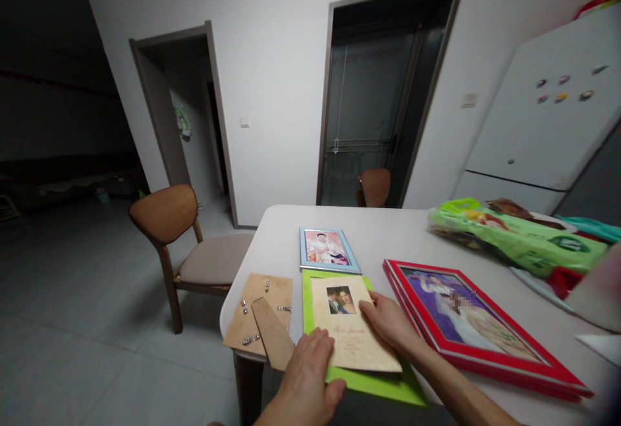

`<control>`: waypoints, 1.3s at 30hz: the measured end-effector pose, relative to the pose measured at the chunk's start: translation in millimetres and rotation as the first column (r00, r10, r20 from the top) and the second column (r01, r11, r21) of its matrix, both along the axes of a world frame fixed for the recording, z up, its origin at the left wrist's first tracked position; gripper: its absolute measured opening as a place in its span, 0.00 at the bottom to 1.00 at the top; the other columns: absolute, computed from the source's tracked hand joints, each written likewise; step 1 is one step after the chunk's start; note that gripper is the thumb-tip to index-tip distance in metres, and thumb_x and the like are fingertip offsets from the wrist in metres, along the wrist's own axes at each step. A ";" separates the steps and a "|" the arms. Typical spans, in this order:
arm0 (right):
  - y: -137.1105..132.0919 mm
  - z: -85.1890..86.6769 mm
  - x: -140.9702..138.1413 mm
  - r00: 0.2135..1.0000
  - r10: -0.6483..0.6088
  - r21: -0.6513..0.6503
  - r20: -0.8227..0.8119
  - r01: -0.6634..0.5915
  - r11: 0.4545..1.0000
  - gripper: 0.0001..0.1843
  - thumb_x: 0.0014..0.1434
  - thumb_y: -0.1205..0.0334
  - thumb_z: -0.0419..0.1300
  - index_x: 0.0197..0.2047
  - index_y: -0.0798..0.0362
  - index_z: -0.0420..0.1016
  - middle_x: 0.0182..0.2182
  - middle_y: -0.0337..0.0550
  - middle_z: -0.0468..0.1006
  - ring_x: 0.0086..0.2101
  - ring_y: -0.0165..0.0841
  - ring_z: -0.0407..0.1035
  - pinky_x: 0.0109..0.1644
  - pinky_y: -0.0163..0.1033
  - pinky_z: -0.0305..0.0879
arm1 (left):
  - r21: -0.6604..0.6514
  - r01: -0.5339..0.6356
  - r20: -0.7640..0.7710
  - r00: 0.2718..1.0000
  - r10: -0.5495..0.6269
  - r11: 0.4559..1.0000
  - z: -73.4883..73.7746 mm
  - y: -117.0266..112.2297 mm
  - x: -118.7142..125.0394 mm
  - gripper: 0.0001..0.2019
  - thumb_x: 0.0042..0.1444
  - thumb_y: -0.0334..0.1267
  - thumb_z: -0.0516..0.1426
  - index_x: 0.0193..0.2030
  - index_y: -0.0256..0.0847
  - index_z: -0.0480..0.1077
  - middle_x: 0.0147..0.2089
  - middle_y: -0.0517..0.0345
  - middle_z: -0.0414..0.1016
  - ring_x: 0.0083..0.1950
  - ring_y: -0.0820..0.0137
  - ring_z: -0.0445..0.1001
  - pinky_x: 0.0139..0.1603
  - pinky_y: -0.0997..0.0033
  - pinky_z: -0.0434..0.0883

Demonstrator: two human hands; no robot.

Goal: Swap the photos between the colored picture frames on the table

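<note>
A cream card with a small photo of two people and some printed lines [352, 342] lies over a lime-green picture frame [373, 384] near the table's front edge. My right hand [388, 322] pinches the card's right edge. At its lower left, my left hand [310, 374] rests with fingers stretched along the side of the card and frame, thumb apart. Left of them lies a brown backing board [281, 293] with metal clips and a stand leg [272, 332]. Just behind the green frame is a light-blue framed photo [326, 248].
Red picture frames [466, 348] are stacked to the right, the top one holding a portrait. Behind them lies a green plastic package [514, 232]. A wooden chair [194, 238] stands at the left of the white table [388, 235]. A fridge [543, 109] is at the back right.
</note>
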State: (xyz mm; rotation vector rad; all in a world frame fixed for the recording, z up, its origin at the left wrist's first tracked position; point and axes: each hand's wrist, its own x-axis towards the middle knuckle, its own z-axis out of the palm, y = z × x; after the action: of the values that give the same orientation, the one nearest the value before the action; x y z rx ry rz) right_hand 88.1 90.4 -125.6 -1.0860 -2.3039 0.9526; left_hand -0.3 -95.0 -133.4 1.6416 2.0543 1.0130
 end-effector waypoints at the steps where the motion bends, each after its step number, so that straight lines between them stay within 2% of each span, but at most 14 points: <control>1: 0.7 0.3 0.7 0.998 -0.001 0.094 0.058 -0.005 0.996 0.20 0.49 0.62 0.43 0.39 0.60 0.70 0.33 0.52 0.76 0.32 0.35 0.70 0.34 0.34 0.62 | -0.011 0.023 -0.031 0.999 -0.023 1.000 -0.4 -0.3 0.2 0.26 0.42 0.33 0.54 0.52 0.34 0.59 0.57 0.44 0.57 0.58 0.59 0.52 0.59 0.53 0.48; 4: 1.4 0.5 2.5 0.965 -0.062 0.289 0.257 -0.015 0.957 0.19 0.50 0.58 0.45 0.38 0.59 0.70 0.32 0.55 0.75 0.32 0.37 0.69 0.33 0.36 0.60 | -0.058 0.044 -0.100 0.994 -0.049 0.997 -0.8 0.0 2.6 0.28 0.41 0.33 0.56 0.52 0.32 0.59 0.57 0.42 0.55 0.59 0.56 0.50 0.58 0.50 0.47; 7: 0.9 -1.6 3.0 0.914 -0.128 0.382 0.386 -0.032 0.923 0.20 0.51 0.55 0.45 0.35 0.59 0.70 0.31 0.57 0.75 0.31 0.38 0.69 0.31 0.37 0.58 | -0.060 0.057 -0.115 0.991 -0.064 0.997 -1.2 -0.8 4.1 0.29 0.40 0.32 0.56 0.53 0.33 0.58 0.58 0.42 0.54 0.59 0.56 0.50 0.58 0.51 0.48; 11: 1.5 -3.0 3.9 0.881 -0.168 0.433 0.441 -0.046 0.900 0.20 0.51 0.54 0.45 0.36 0.60 0.70 0.32 0.57 0.73 0.31 0.41 0.69 0.30 0.40 0.58 | -0.005 0.048 -0.093 0.995 -0.048 0.999 -1.3 -12.8 -9.5 0.31 0.39 0.32 0.57 0.54 0.36 0.56 0.58 0.45 0.53 0.59 0.58 0.51 0.58 0.53 0.49; 14: -4.8 3.3 1.7 0.895 -0.141 0.415 0.424 -0.054 0.908 0.22 0.52 0.52 0.44 0.40 0.59 0.68 0.33 0.56 0.72 0.32 0.41 0.68 0.30 0.40 0.58 | -0.036 -0.069 -0.139 0.988 0.064 0.997 0.8 -30.3 -38.3 0.35 0.37 0.31 0.57 0.56 0.38 0.54 0.60 0.47 0.50 0.60 0.59 0.49 0.58 0.52 0.48; 16: -18.4 9.8 -4.5 0.933 -0.057 0.401 0.355 -0.097 0.911 0.22 0.53 0.53 0.44 0.45 0.57 0.66 0.36 0.54 0.71 0.35 0.38 0.67 0.33 0.38 0.58 | -0.100 -0.200 -0.206 0.963 0.176 0.975 2.5 -42.4 -61.7 0.36 0.35 0.32 0.57 0.56 0.38 0.53 0.60 0.47 0.49 0.61 0.59 0.47 0.58 0.52 0.46; 18: -41.0 15.1 -15.3 0.958 0.099 0.379 0.269 -0.200 0.903 0.22 0.53 0.54 0.44 0.48 0.55 0.64 0.39 0.52 0.70 0.37 0.36 0.65 0.37 0.37 0.57 | -0.160 -0.317 -0.279 0.923 0.265 0.935 2.7 -52.2 -82.5 0.36 0.34 0.32 0.58 0.56 0.37 0.53 0.61 0.47 0.48 0.61 0.59 0.45 0.58 0.54 0.46; 20: -69.5 16.7 -29.3 0.943 0.255 0.358 0.211 -0.318 0.878 0.21 0.53 0.54 0.46 0.47 0.54 0.65 0.38 0.50 0.70 0.39 0.36 0.63 0.41 0.38 0.56 | -0.191 -0.382 -0.330 0.892 0.308 0.904 0.4 -58.4 -96.8 0.36 0.34 0.31 0.57 0.55 0.36 0.54 0.61 0.47 0.48 0.61 0.60 0.45 0.58 0.58 0.47; 22: -97.4 13.9 -44.7 0.909 0.367 0.374 0.196 -0.416 0.829 0.22 0.51 0.52 0.48 0.47 0.51 0.64 0.37 0.47 0.70 0.39 0.37 0.62 0.42 0.41 0.54 | -0.195 -0.401 -0.359 0.879 0.315 0.895 -4.5 -61.4 -104.7 0.34 0.35 0.30 0.57 0.54 0.36 0.55 0.60 0.47 0.51 0.61 0.62 0.47 0.58 0.62 0.49; 24: -118.1 8.1 -59.2 0.894 0.392 0.398 0.216 -0.447 0.801 0.24 0.46 0.48 0.52 0.44 0.51 0.65 0.37 0.47 0.69 0.39 0.40 0.60 0.43 0.45 0.53 | -0.185 -0.398 -0.383 0.871 0.307 0.898 -11.1 -62.9 -109.0 0.32 0.36 0.30 0.56 0.53 0.35 0.57 0.58 0.47 0.54 0.60 0.63 0.50 0.58 0.64 0.51; 26: -129.0 1.9 -70.4 0.897 0.373 0.413 0.237 -0.441 0.797 0.28 0.40 0.46 0.56 0.43 0.53 0.65 0.37 0.49 0.67 0.39 0.42 0.59 0.43 0.48 0.51 | -0.153 -0.387 -0.409 0.862 0.299 0.909 -18.0 -64.3 -113.5 0.29 0.37 0.31 0.56 0.51 0.36 0.59 0.57 0.47 0.57 0.58 0.64 0.53 0.57 0.65 0.52; 30: -129.4 -0.2 -74.3 0.907 0.381 0.382 0.178 -0.420 0.823 0.27 0.36 0.53 0.59 0.42 0.51 0.65 0.37 0.47 0.64 0.38 0.40 0.58 0.40 0.44 0.54 | -0.060 -0.347 -0.405 0.866 0.295 0.936 -25.5 -66.0 -124.1 0.24 0.39 0.35 0.56 0.47 0.39 0.62 0.53 0.49 0.63 0.55 0.63 0.60 0.55 0.64 0.57; 34: -116.7 15.7 -48.9 0.925 0.379 0.377 0.031 -0.362 0.852 0.30 0.38 0.52 0.58 0.47 0.48 0.62 0.37 0.44 0.62 0.37 0.36 0.57 0.40 0.42 0.55 | 0.071 -0.275 -0.378 0.882 0.281 0.959 -14.7 -58.9 -118.1 0.25 0.41 0.48 0.56 0.47 0.37 0.61 0.51 0.47 0.65 0.52 0.61 0.63 0.53 0.63 0.60; 39: -85.6 29.8 5.3 0.944 0.331 0.432 -0.011 -0.294 0.853 0.27 0.39 0.53 0.57 0.46 0.49 0.64 0.37 0.42 0.63 0.38 0.35 0.56 0.43 0.42 0.54 | 0.223 -0.079 -0.432 0.885 0.171 0.972 4.9 -25.8 -81.8 0.26 0.45 0.57 0.50 0.46 0.41 0.62 0.51 0.49 0.65 0.51 0.60 0.65 0.51 0.60 0.62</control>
State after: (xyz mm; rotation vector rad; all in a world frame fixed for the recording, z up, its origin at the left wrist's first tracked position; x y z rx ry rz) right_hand 93.5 4.8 -95.8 -0.4883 -2.4994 0.5404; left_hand -82.1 -120.8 -128.6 2.0247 2.4479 0.9763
